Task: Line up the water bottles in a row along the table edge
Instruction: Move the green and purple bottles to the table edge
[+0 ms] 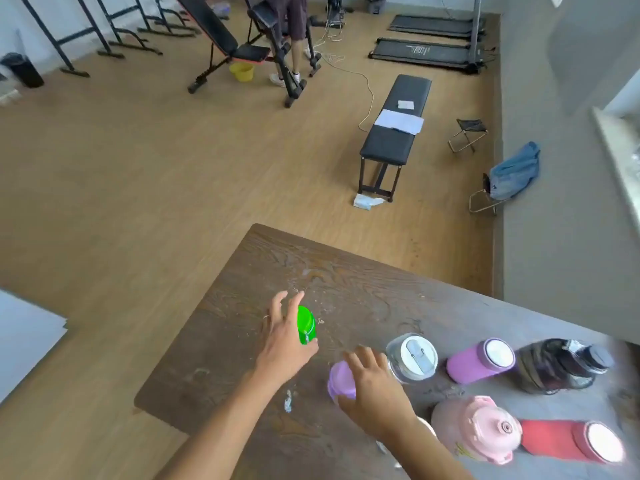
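On the dark wooden table (346, 271) my left hand (282, 344) wraps loosely around a bottle with a green lid (306, 323), near the table's left edge. My right hand (375, 389) grips a lilac bottle (341, 379) from the right, just behind the green one. Further right stand a clear bottle with a white lid (414, 356), a purple bottle (479, 362) and a dark bottle (561, 365). A pink jug (478, 434) and a red bottle (568, 441) stand nearest me.
The table's left edge runs from the far corner (258, 226) to the near corner (138, 401). A black bench (394, 133) stands on the floor beyond. A person stands by an exercise bench (221, 39) at the back. A white board (24, 337) lies at left.
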